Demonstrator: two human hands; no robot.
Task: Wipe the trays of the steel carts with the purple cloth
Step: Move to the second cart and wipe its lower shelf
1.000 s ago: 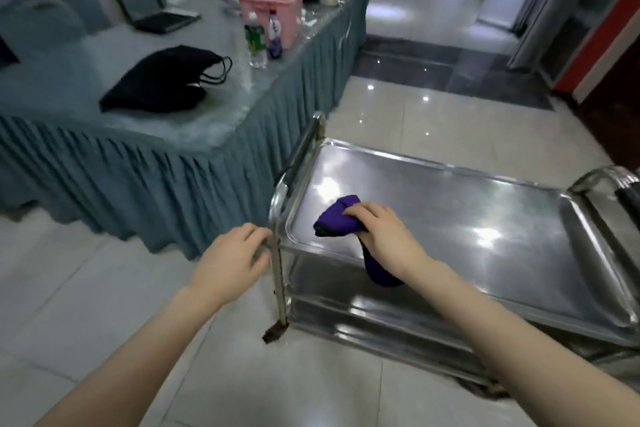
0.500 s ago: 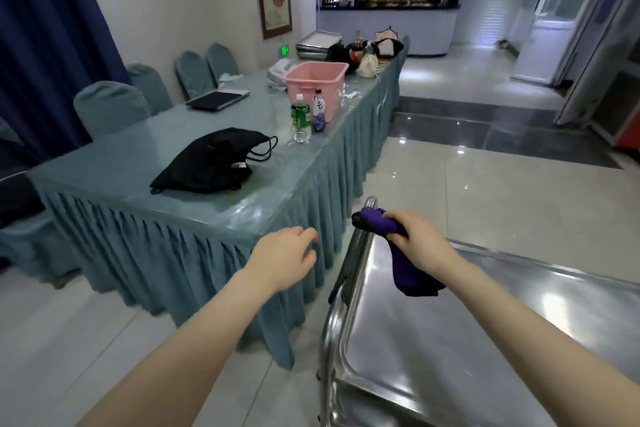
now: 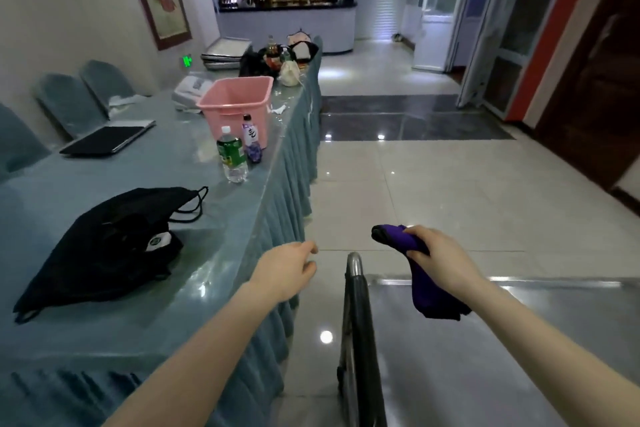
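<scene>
Here the right hand is closed around the purple cloth, gripping it near one bunched end while the rest hangs down in a loose fold. The cloth is held in the air above the far left corner of the steel cart's top tray, and whether its hanging end touches the tray surface cannot be told. The cart handle, a dark bar with a shiny rounded end, runs along the tray's left edge, between the two forearms. The left hand holds nothing; its fingers are loosely curled and it hovers beside the right edge of the table, apart from the handle. On the tabletop a black bag lies near the near end, a green-labelled bottle and a smaller bottle stand by the right edge, and a pink basket sits just behind them. A dark laptop lies toward the left edge.
</scene>
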